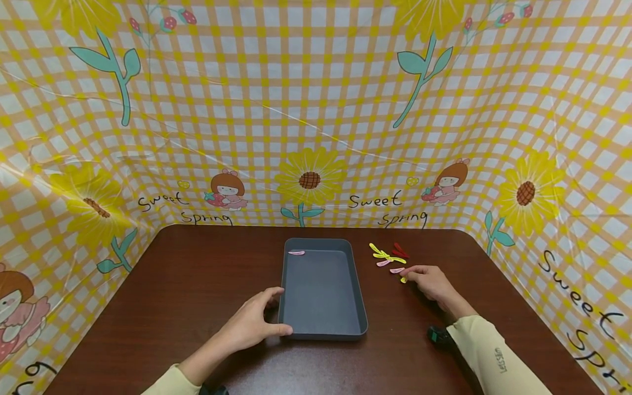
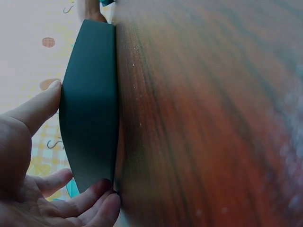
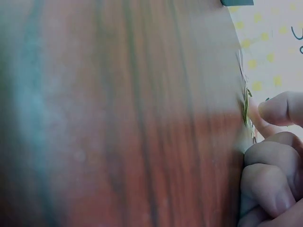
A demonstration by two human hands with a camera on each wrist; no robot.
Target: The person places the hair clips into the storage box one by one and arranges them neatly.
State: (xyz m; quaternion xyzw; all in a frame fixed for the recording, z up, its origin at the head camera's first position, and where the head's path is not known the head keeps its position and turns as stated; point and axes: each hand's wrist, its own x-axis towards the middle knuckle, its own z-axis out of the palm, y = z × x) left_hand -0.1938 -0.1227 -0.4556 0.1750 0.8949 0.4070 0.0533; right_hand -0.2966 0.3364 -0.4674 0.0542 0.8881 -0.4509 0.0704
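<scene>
A dark grey rectangular tray (image 1: 323, 291) lies on the table with one pink hair clip (image 1: 296, 253) near its far left corner. My left hand (image 1: 252, 321) holds the tray at its near left corner. In the left wrist view, the thumb (image 2: 52, 92) touches the tray's rim and the other fingers curl at its lower side. Right of the tray, my right hand (image 1: 432, 282) pinches a yellow hair clip (image 1: 403, 280), partly hidden by the fingertips. Just beyond it lies another pink clip (image 1: 396, 270). In the right wrist view the lower fingers (image 3: 270, 189) are curled.
Several yellow clips (image 1: 380, 254), red clips (image 1: 400, 250) and a pink clip (image 1: 383, 263) lie loosely grouped right of the tray's far end. A checked, flower-printed cloth (image 1: 316, 109) surrounds the brown table (image 1: 212, 263) at the back and sides.
</scene>
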